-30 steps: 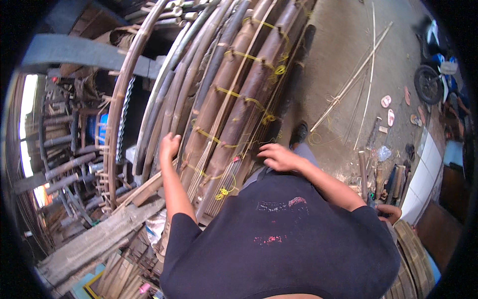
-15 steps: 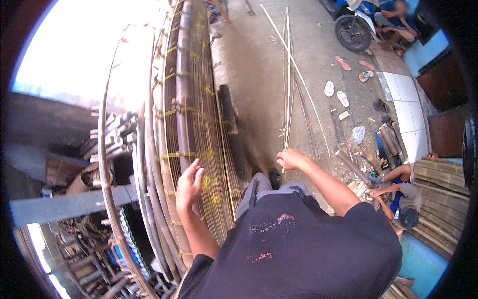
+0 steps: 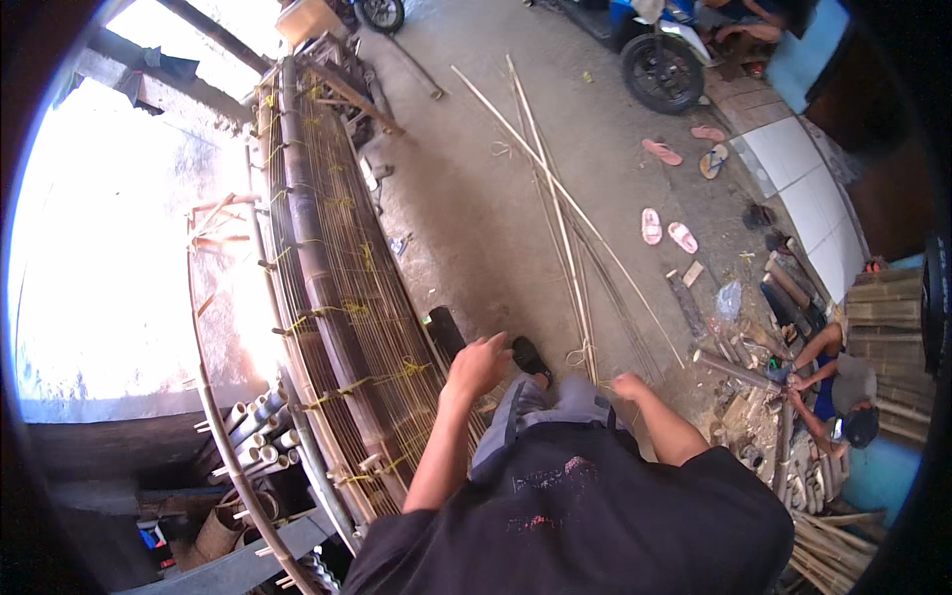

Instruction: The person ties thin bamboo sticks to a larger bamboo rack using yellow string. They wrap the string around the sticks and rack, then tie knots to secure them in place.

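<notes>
My left hand hangs in front of my body, its fingers stretched loosely with nothing seen in them. It is nearest to a long bamboo frame, strung with thin strips and tied with yellow cords, that stands along my left. Over the floor, my right hand is closed; a thin yellowish bit shows by its fingertips, too small to name. Just left of that hand lie the near ends of long thin bamboo strips, crossed and loosely tied on the concrete.
Dark sandals are on my feet. Cut bamboo poles are stacked at left. Pink slippers and a motorbike stand at far right. At right a co-worker handles a bamboo pole among wood scraps.
My view has turned, showing more of the frame's far end. My left hand has moved right, away from the frame. My right hand has shifted right and lower, off the strips' ends.
</notes>
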### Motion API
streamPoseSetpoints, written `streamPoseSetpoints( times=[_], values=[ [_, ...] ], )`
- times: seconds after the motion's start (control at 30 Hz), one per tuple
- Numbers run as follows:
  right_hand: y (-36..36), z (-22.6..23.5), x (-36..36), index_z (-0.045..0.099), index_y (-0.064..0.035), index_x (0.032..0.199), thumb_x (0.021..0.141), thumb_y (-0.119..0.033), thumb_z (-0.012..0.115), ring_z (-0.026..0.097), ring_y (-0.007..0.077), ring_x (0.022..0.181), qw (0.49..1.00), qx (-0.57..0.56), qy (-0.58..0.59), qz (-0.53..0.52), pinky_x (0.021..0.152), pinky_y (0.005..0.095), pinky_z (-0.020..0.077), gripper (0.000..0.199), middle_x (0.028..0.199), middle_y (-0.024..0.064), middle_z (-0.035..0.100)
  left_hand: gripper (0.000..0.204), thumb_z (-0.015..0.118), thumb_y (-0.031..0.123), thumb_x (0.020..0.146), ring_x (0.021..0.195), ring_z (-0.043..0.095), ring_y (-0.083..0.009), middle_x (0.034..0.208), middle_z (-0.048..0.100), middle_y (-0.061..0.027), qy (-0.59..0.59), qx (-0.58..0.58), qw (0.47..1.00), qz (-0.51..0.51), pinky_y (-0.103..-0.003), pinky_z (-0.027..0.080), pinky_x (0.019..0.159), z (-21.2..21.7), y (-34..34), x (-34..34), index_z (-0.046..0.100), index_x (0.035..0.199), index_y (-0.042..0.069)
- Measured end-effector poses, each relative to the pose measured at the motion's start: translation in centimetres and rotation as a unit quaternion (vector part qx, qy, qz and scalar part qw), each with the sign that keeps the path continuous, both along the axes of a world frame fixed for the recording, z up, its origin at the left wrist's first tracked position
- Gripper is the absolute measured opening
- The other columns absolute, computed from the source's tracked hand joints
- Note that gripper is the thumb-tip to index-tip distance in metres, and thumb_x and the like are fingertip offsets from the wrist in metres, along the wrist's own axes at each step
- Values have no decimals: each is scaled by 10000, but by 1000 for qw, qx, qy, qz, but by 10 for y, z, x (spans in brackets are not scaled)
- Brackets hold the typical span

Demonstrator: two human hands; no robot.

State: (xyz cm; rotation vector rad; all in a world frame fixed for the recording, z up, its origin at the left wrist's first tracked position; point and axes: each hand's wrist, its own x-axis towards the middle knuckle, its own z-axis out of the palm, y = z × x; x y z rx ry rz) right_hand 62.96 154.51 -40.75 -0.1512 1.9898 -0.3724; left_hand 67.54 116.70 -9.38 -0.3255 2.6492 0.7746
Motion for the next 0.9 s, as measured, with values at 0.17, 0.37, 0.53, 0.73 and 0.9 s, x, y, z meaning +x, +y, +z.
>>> streamPoseSetpoints(
  times=[0.17,0.37,0.53,0.73,0.9],
  values=[
    [-49,-5,-105,702,-12,1051,895,-288,581,680,306,954,964,-36,63,-257,859,401,513,340,1028,175,711,437,596,302,933,1027,629,-407,1122,647,-235,-35,33,988,-148,-471,510,887,-42,-14,-141,570,1308,81],
    [-145,-97,-261,687,-2,1060,915,-309,567,666,347,989,955,-36,81,-282,869,426,512,360,1038,196,697,495,586,463,932,1279,483,-405,1315,572,-192,-37,145,976,-159,-558,405,1013,-163,-25,-255,609,1287,120],
    [-258,-213,-434,672,-5,1094,934,-336,520,626,385,1078,975,30,28,-217,923,466,500,399,1131,216,665,459,597,527,911,1454,285,-322,1395,542,-106,-156,105,969,-161,-679,106,1124,-260,-30,-351,696,1175,165],
    [-353,-365,-653,654,-23,1137,964,-310,488,588,398,1138,967,70,76,-234,945,519,480,374,1183,220,643,279,569,378,960,1350,427,-266,1236,653,17,-164,166,970,-62,-590,176,1130,-342,-64,-439,726,1085,184],
    [-370,-475,-727,593,-57,1265,957,-326,572,573,322,1168,974,189,46,-117,975,475,450,409,1248,171,610,281,518,304,976,1299,479,-235,1186,675,3,-72,263,961,43,-555,186,1133,-359,-89,-455,706,1071,118]
  ],
)
